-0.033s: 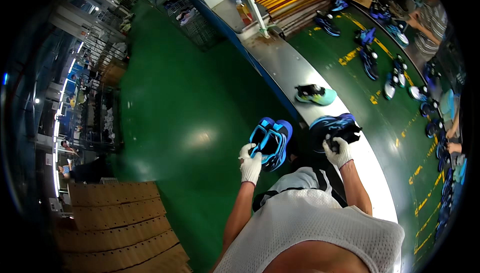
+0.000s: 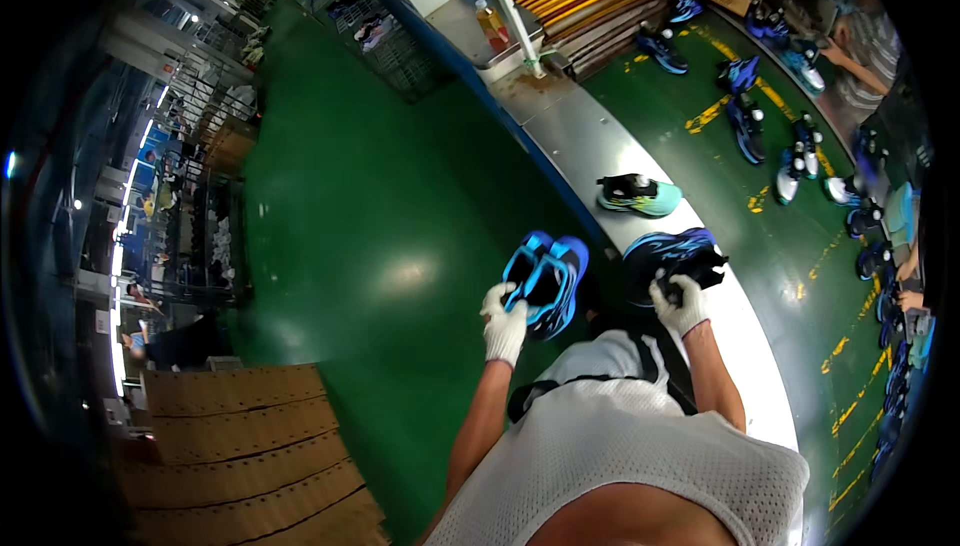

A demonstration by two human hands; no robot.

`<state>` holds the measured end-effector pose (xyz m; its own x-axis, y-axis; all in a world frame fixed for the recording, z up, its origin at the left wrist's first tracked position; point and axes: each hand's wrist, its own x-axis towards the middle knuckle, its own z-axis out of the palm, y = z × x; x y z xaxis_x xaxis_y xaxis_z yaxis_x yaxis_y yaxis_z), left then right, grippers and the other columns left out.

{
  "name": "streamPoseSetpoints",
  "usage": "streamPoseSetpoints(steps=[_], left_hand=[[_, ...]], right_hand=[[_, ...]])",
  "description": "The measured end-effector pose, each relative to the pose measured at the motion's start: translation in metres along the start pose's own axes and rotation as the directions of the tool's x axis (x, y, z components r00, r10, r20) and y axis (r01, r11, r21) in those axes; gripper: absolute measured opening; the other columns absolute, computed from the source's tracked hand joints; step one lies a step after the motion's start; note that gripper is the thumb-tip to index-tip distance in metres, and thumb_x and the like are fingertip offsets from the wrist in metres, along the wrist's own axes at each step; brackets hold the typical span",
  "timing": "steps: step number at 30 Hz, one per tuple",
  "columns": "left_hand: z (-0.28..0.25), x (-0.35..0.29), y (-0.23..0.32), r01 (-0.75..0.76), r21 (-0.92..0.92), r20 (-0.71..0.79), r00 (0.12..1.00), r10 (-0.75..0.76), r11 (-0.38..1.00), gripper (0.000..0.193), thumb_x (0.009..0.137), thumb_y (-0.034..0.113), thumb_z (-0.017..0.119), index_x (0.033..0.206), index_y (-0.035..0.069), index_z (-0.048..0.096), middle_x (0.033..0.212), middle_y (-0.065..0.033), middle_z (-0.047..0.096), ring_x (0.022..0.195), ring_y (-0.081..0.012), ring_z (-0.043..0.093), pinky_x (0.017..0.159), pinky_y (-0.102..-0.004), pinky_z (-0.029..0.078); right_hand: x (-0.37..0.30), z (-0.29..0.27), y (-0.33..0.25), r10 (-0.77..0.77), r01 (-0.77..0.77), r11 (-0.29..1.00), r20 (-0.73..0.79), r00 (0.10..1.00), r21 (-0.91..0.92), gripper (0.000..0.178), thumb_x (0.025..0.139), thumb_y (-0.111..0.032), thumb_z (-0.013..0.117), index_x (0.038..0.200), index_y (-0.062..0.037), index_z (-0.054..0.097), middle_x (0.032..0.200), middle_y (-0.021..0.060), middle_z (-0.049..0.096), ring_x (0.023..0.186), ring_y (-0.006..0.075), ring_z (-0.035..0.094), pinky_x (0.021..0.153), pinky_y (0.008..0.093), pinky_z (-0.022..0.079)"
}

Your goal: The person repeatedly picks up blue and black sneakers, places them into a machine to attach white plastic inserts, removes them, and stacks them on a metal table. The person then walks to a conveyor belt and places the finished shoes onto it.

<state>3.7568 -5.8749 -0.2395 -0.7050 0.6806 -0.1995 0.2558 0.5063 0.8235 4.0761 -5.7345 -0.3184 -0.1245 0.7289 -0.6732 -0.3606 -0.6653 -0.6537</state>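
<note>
My left hand (image 2: 505,324), in a white knit glove, pinches a pair of blue-and-black sneakers (image 2: 568,281) by their heel ends. The pair hangs over the green floor with light-blue collars turned up. My right hand (image 2: 682,304), gloved alike, is closed on the heel part of a black sneaker with blue-purple patterning (image 2: 668,246), at the metal ledge. Whether a second shoe is in that grip, I cannot tell. Just beyond it, a mint-green and black sneaker (image 2: 655,199) lies on the ledge.
The curved metal ledge (image 2: 745,356) borders a green conveyor surface (image 2: 790,246) carrying several sneakers (image 2: 745,126). Brown cartons (image 2: 240,416) are stacked at lower left. A white post (image 2: 510,11) and bottles (image 2: 492,24) stand at the ledge's far end. Another person's arm (image 2: 855,66) reaches in at upper right.
The whole view shifts slightly, with the ledge and shoes appearing a little further right. Both hands keep their hold on the sneakers.
</note>
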Motion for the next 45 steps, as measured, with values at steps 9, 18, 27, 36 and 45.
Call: streamPoseSetpoints(steps=[9, 18, 27, 36, 45], left_hand=[[0.036, 0.229, 0.086, -0.031, 0.143, 0.151, 0.989, 0.009, 0.989, 0.039, 0.081, 0.012, 0.068, 0.119, 0.013, 0.062, 0.131, -0.0163, 0.055, 0.121, -0.0352, 0.055, 0.104, -0.0445, 0.046], [0.147, 0.411, 0.148, -0.205, 0.158, 0.509, 0.855, 0.098, 0.966, 0.038, 0.083, 0.005, 0.064, 0.12, 0.012, 0.06, 0.126, -0.0179, 0.051, 0.1, -0.0371, 0.068, 0.078, -0.0471, 0.064], [0.218, 0.442, 0.163, -0.471, 0.347, 0.707, 0.699, 0.103, 0.811, 0.063, 0.084, 0.029, 0.068, 0.14, 0.011, 0.043, 0.138, -0.0232, 0.044, 0.12, -0.0462, 0.055, 0.098, -0.0569, 0.046], [0.197, 0.463, 0.194, -0.806, 0.236, 0.824, 0.462, 0.328, 0.543, 0.085, 0.087, 0.054, 0.067, 0.155, 0.023, 0.028, 0.151, -0.0265, 0.035, 0.125, -0.05, 0.053, 0.1, -0.0638, 0.041], [0.186, 0.458, 0.228, -0.945, 0.234, 0.965, 0.255, 0.065, 0.229, 0.105, 0.072, 0.056, 0.079, 0.157, 0.022, 0.028, 0.155, -0.0197, 0.034, 0.141, -0.0421, 0.038, 0.108, -0.0668, 0.03]], right_hand=[[0.104, 0.007, 0.019, -0.062, 0.073, 0.994, 0.129, 0.99, -0.08, 0.009, 0.086, -0.008, 0.07, 0.094, -0.0076, 0.066, 0.094, 0.0026, 0.071, 0.084, 0.0116, 0.062, 0.071, 0.0253, 0.049], [0.059, 0.076, -0.032, -0.431, 0.126, 0.418, -0.074, 0.899, -0.899, 0.023, 0.068, -0.015, 0.088, 0.079, -0.0038, 0.071, 0.06, -0.0014, 0.058, 0.057, 0.0068, 0.051, 0.051, 0.0274, 0.042], [0.078, 0.086, -0.022, 0.167, -0.151, 0.986, -0.579, 0.798, 0.077, 0.009, 0.08, -0.013, 0.073, 0.085, -0.0061, 0.071, 0.075, 0.0036, 0.065, 0.059, 0.0154, 0.057, 0.06, 0.0304, 0.049], [0.076, 0.117, -0.043, -0.552, -0.421, 0.548, -0.69, 0.467, -0.723, 0.083, 0.078, -0.028, 0.07, 0.149, -0.0006, 0.037, 0.135, 0.0261, 0.055, 0.126, 0.0397, 0.055, 0.103, 0.0486, 0.046], [0.046, 0.118, -0.054, -0.491, -0.28, 0.354, -0.432, 0.756, -0.892, 0.073, 0.083, -0.045, 0.074, 0.143, -0.0104, 0.05, 0.14, 0.0212, 0.052, 0.133, 0.039, 0.046, 0.107, 0.0516, 0.04]])
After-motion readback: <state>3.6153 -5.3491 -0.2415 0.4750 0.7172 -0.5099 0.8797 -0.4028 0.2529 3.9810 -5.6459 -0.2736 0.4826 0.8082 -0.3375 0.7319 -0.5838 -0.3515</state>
